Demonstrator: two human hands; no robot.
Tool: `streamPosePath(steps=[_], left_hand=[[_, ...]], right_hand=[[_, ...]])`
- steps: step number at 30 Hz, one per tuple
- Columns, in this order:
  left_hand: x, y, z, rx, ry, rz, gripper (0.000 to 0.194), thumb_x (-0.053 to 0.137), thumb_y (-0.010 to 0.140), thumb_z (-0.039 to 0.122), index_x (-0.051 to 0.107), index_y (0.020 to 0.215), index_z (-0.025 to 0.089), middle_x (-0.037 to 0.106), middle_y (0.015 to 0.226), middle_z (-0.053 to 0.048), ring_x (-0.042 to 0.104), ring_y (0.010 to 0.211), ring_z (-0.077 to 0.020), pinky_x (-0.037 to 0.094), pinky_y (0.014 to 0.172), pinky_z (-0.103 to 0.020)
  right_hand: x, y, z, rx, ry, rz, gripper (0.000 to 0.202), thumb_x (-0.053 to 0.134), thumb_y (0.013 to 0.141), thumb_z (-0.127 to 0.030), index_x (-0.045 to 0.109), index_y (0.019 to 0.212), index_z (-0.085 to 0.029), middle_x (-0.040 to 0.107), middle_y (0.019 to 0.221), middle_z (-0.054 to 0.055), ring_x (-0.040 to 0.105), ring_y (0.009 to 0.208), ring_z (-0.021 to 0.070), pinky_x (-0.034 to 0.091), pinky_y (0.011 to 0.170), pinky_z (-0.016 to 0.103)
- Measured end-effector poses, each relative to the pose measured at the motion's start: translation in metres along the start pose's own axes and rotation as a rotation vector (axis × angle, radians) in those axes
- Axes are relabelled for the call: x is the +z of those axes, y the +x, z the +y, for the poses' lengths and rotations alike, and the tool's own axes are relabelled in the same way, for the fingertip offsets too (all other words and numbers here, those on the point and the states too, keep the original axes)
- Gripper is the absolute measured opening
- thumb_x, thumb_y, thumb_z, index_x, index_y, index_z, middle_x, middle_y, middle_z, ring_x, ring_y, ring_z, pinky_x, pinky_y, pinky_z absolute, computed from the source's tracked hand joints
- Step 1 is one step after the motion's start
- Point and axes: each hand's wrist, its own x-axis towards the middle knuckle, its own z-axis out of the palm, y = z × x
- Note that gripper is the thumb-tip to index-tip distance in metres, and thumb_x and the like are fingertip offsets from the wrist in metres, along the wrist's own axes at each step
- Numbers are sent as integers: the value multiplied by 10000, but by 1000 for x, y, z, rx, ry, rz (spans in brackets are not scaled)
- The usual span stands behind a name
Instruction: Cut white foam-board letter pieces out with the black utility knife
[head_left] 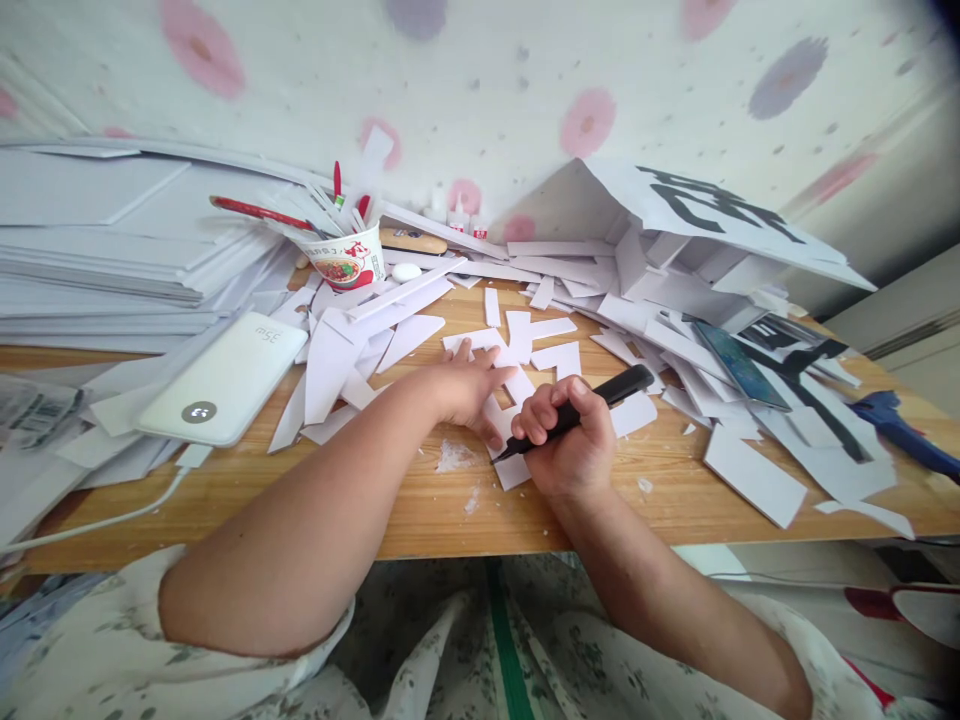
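Observation:
My right hand (571,445) is closed in a fist around a black utility knife (626,385). The knife slants down to the left, and its dark narrow tip is at a white foam-board strip (513,474) near the front of the table. It is too small to tell whether the tip touches the strip. My left hand (472,388) lies with fingers spread over the white pieces just left of the knife, pressing on them from above. Its fingers hide part of the strip. Cut white pieces (556,357) lie just beyond both hands.
On the wooden table (420,520), a paper cup (349,262) holds pens and strips. A white power bank (225,380) with a cable lies left. Board sheets (90,240) are stacked behind it. Scraps, a phone (739,365) and blue-handled scissors (907,430) lie right.

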Motion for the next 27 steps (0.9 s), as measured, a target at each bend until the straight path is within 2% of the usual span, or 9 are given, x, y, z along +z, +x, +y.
streamPosePath(steps=[4,11,17,23,27], left_hand=[[1,1,-2,11,-1,-5,1094,738,518,668,302,1461,327,12,1630,-64,-18,1433,-494,163,1135,-616],[-1,0,2,-8,-8,-8,1016,751,552,613,313,1438,379,26,1631,-22,-9,1447,-462,204,1126,-606],[-3,-1,4,6,18,-12,1042,781,553,566,330,1457,309,50,1627,-85,28,1441,-477,236,1118,-595],[-2,4,2,-1,14,-22,1065,772,534,594,282,1460,403,24,1632,-32,-2,1446,-468,275,1079,-638],[0,8,0,5,66,-12,1122,775,509,627,270,1479,377,56,1629,-51,49,1433,-494,297,1075,-626]], right_hand=[[2,-1,1,-1,13,-16,283,654,712,-313,445,562,-194,434,443,-76,389,353,70,402,402,218],[2,-2,-1,4,19,-23,298,641,722,-317,420,562,-196,424,444,-79,387,354,67,413,408,214],[3,-2,0,-9,-2,-39,280,634,718,-306,437,555,-194,422,441,-76,375,351,66,408,398,217],[3,-2,3,-68,-62,-64,283,653,701,-269,402,584,-208,430,432,-88,370,337,71,403,379,224],[1,2,2,-39,-29,-50,286,632,689,-245,374,572,-209,406,410,-95,349,317,66,381,358,212]])
